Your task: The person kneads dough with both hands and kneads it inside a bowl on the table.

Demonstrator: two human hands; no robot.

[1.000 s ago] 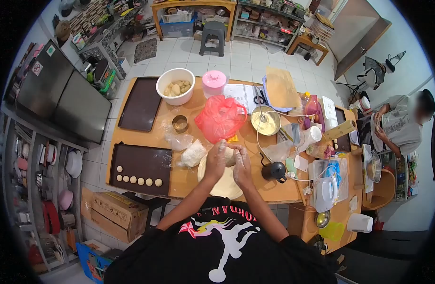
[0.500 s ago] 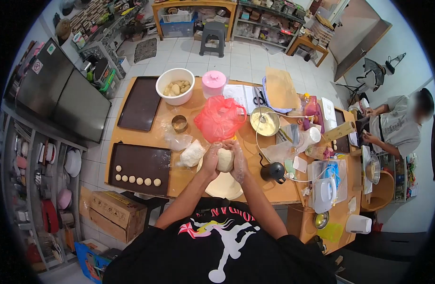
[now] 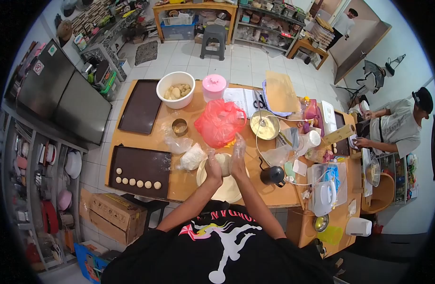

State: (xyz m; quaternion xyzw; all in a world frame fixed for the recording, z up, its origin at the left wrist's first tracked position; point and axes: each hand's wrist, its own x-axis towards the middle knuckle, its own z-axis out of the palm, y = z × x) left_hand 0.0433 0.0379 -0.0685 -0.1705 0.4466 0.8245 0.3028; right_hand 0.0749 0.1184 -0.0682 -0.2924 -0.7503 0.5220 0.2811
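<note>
- Dough [image 3: 223, 161] is up between both palms, over the pale bowl [image 3: 230, 191] at the table's near edge
- Left hand [image 3: 213, 167] cups one side, right hand [image 3: 237, 158] the other — fingers pretty much straight, so it's held by the two palms together
- Red plastic bag [image 3: 219, 124] sits just past the fingertips
- White bag [image 3: 193, 157] is left of the bowl — then a dark tray [image 3: 144, 163] with seven little balls [image 3: 140, 183]

"How does the dough [image 3: 222, 164] look?"
"Smooth and matt; the red bag [image 3: 219, 124], crinkled translucent plastic; the round bowl [image 3: 267, 138], shiny metal."
"And the table [image 3: 290, 193]?"
"Smooth, wood-like; the notebook [image 3: 234, 98], paper; the near tray [image 3: 142, 163], matt."
</note>
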